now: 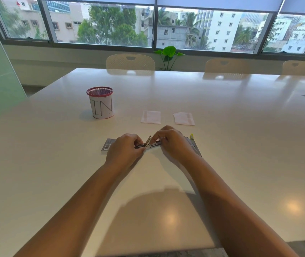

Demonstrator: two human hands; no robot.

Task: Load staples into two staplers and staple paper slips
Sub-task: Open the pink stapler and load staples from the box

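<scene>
Right, head view only. Both hands meet near the desk (222,145) centre, working on one small metal stapler (148,143) held just above or on the surface; can't tell which. Left hand (124,147) pinches the stapler's left end, fingers curled tight on it. Right hand (174,143) fingers close on the right end and top; the hinged top arm looks tipped up, so the magazine seems open for loading. Whether a staple strip is already in the channel is too small to tell.

Risks, as I judge them: the staple strip is brittle and could snap or sit crooked in the channel if pushed in at an angle, then jam when the arm shuts. Pusher spring could slip from the fingers and snap back on a fingertip. Stapler is small and smooth, so a twist btwn the two grips could drop it.

Around: a grey staple box (108,146) w/ barcode lies just beside the left hand, partly hidden by it. Dark item w/ a yellow tip (193,143) sits behind the right hand, mostly hidden; poss. the second stapler or packaging, can't say. Two paper slips (150,117) lie side by side farther out, apart from the hands. Mesh cup (101,102) marked "IN" stands well off to the left. Nothing blocks the reach to the slips.
</scene>
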